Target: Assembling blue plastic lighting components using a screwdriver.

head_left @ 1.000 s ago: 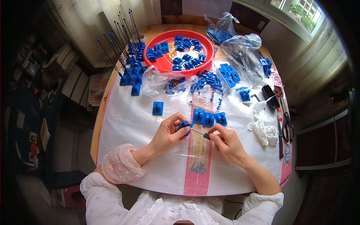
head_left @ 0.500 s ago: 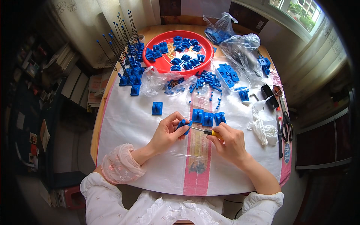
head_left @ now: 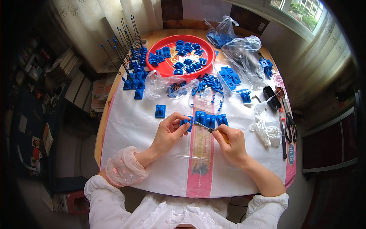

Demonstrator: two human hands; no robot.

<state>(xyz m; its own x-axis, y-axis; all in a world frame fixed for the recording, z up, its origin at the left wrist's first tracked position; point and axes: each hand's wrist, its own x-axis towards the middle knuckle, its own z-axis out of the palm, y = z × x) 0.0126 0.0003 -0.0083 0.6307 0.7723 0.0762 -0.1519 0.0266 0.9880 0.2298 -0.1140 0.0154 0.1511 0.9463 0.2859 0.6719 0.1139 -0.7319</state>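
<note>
Centred on the sheet-covered table (head_left: 236,179), the red round tray (head_left: 164,70) at twelve o'clock holds blue slotted blocks; the clear plastic box (head_left: 244,78) at one holds flat blue plates. The right hand (head_left: 233,144) curls round a yellow-handled screwdriver (head_left: 211,130); the left hand (head_left: 170,128) pinches a blue pegged base (head_left: 187,124) near mid-table — probably tool work on its edge, calling next for careful tip alignment.

Daylight from the upper-right window (head_left: 305,15), soft glare on white cover (head_left: 129,128), dark, curved edges
</note>
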